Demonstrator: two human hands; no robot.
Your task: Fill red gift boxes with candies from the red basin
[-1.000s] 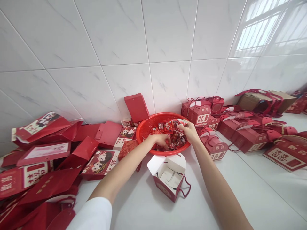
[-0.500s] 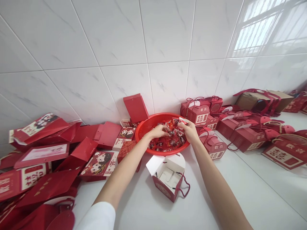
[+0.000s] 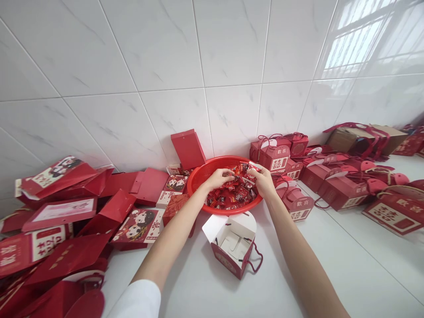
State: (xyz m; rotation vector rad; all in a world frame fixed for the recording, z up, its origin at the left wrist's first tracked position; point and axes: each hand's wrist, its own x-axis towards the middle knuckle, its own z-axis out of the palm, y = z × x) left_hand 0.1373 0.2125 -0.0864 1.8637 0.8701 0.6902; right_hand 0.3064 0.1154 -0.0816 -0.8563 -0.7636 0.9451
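Observation:
A red plastic basket (image 3: 195,181) stands against the tiled wall with many small wrapped candies (image 3: 243,194) in it. My left hand (image 3: 219,178) is over the basket's left half, fingertips pinched on a small dark wrapped candy (image 3: 236,177). At the basket's right side, my right hand (image 3: 264,181) is closed around a red and white wrapped packet (image 3: 254,166), its lower part hidden by the fingers. Between my forearms sits a red gift box (image 3: 228,260), its lid flaps spread and white inside showing, a dark red cord handle hanging at its right.
Flattened and folded red boxes (image 3: 115,198) are heaped at the left. Closed red gift boxes (image 3: 344,187) with cord handles crowd the right side. A red box (image 3: 188,149) leans on the wall behind the basket. Brown cardboard (image 3: 347,139) lies at far right.
My left hand has lifted slightly and shifted up over the candies, its fingers now pinched together. My right hand stays nearly in place with the packet.

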